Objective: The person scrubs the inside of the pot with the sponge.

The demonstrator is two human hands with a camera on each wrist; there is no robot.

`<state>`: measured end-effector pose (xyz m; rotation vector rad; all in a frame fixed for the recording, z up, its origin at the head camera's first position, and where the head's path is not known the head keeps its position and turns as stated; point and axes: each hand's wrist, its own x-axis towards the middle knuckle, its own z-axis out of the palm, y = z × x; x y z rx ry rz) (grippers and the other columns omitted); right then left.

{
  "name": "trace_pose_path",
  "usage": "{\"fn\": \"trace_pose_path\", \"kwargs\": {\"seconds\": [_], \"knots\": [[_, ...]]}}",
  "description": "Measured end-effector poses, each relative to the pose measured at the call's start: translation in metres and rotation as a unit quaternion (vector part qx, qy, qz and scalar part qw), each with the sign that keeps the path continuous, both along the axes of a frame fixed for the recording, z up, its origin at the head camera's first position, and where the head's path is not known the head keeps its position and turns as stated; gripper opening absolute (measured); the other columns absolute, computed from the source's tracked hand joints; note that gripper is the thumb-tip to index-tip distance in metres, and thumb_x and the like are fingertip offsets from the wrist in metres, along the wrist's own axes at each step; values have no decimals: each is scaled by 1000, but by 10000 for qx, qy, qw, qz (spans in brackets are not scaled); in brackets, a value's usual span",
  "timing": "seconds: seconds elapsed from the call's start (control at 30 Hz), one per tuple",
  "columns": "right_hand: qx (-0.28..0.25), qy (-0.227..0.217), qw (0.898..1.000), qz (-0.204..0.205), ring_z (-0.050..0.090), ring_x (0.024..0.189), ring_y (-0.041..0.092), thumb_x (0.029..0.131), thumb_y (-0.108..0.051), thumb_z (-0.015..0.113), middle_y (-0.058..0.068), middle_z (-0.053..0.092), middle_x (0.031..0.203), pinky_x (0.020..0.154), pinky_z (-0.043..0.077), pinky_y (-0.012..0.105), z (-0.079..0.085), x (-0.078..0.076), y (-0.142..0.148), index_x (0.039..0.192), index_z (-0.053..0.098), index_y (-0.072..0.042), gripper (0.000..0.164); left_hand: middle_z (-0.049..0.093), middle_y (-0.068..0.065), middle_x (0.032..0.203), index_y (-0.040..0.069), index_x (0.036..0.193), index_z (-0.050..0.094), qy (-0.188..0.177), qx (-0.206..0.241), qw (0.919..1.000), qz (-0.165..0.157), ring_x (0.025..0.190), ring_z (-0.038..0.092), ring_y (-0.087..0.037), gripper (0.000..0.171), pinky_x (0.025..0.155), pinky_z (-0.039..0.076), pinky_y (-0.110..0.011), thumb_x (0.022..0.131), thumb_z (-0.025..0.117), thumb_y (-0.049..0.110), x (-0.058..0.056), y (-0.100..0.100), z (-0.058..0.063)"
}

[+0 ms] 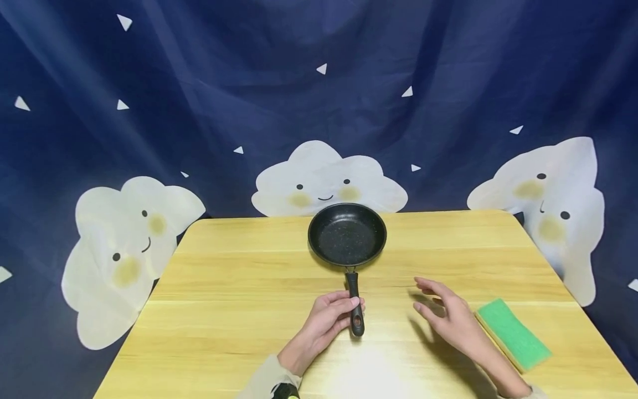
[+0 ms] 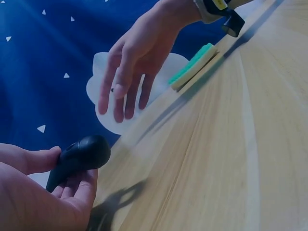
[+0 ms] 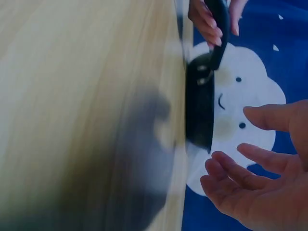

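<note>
And here is the black frying pan (image 1: pixel 347 235), up by the far edge of the tabletop (image 1: pixel 239 316) and near the middle of its width, cooking side facing up and fine pale specks across the dark inside. Its handle (image 1: pixel 353 285) runs straight back towards the person, and in the right wrist view it slants up from the pan's side. On that handle, the left hand (image 1: pixel 326 318): thumb laid over the top, fingers tucked underneath, a neat pinch just short of the rounded end with its hanging hole.

Across to the right hand (image 1: pixel 453 321), and it's holding nothing, poised above the wood with fingers spread and gently bent, thumb well apart from them, its shadow falling on the grain below. It's well apart from the pan. Just beside that wrist lies a sponge (image 1: pixel 515 335), green face up, yellowish body beneath, flat and set at a slant.

Further out, a pale sleeve (image 1: pixel 264 377) and a dark wristband (image 1: pixel 285 390) on the left arm, and behind it all a deep blue curtain (image 1: pixel 279 72) with white triangles and three smiling clouds
</note>
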<state>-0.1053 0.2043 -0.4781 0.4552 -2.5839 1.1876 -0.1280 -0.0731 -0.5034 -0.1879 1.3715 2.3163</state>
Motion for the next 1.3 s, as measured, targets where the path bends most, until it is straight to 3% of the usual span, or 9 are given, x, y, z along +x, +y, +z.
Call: {"fn": "trace_pose_path", "kwargs": {"seconds": [0.1, 0.2, 0.27, 0.33, 0.43, 0.57, 0.7, 0.93, 1.3], "knots": [[376, 488, 9980, -171, 66, 106, 37, 82, 2, 82, 18, 68, 124, 84, 59, 55, 0, 3, 12, 133, 62, 2, 55, 72, -25, 114, -14, 124, 58, -34, 15, 10000, -30, 104, 71, -30, 33, 91, 61, -40, 96, 69, 1, 0, 2, -1], [632, 831, 9941, -311, 66, 105, 37, 78, 1, 85, 17, 68, 123, 91, 57, 29, 0, 5, 25, 132, 63, 0, 58, 72, -25, 114, -13, 124, 58, -40, -21, 10000, -11, 103, 72, -29, 33, 90, 61, -40, 96, 69, 1, 1, 3, -1], [679, 903, 9930, -352, 65, 107, 39, 77, 1, 86, 18, 67, 124, 97, 45, 12, 1, 7, 33, 132, 63, 0, 60, 72, -24, 114, -13, 123, 58, -40, -48, 10000, 7, 101, 72, -28, 33, 89, 62, -39, 96, 69, 1, 2, 4, -2], [743, 901, 9924, -398, 63, 108, 41, 75, 1, 87, 19, 66, 124, 97, 40, 9, 2, 10, 42, 131, 63, 0, 61, 72, -24, 113, -13, 123, 59, -39, -50, 10000, 11, 100, 72, -27, 32, 88, 62, -38, 96, 70, 1, 2, 6, -2], [931, 896, 9905, -474, 61, 108, 43, 73, 2, 88, 21, 64, 123, 94, 52, 33, 2, 13, 53, 132, 62, 1, 64, 72, -24, 113, -12, 123, 59, -37, -53, 10000, 1, 99, 73, -26, 32, 86, 62, -37, 95, 70, 1, 2, 8, -2], [1257, 1010, 9852, -583, 61, 103, 46, 68, 3, 90, 24, 63, 121, 76, 51, 63, 0, 16, 68, 132, 61, 2, 70, 71, -25, 114, -12, 123, 58, 12, -50, 10000, -41, 100, 73, -26, 34, 86, 62, -36, 95, 70, 1, 1, 9, -1], [1497, 844, 9829, -662, 59, 101, 49, 67, 0, 91, 26, 61, 123, 67, 53, 63, -2, 20, 82, 134, 60, 0, 74, 71, -26, 115, -13, 124, 58, 23, -44, 10000, -45, 100, 73, -26, 34, 87, 62, -37, 95, 70, 1, 0, 8, -1], [1912, 151, 9785, -759, 52, 109, 58, 72, -13, 93, 33, 53, 131, 69, 49, 72, -10, 30, 102, 139, 59, -9, 76, 72, -23, 112, -12, 123, 58, -55, -30, 10000, -31, 101, 72, -27, 33, 86, 62, -37, 95, 70, 1, 0, 6, -1], [2282, -522, 9677, -935, 50, 103, 63, 76, -20, 92, 36, 46, 134, 61, 52, 67, -16, 38, 119, 134, 59, -7, 69, 72, -21, 111, -12, 125, 56, -64, 16, 9999, -86, 102, 72, -27, 35, 87, 62, -38, 96, 70, 2, 0, -2, -2]]}}
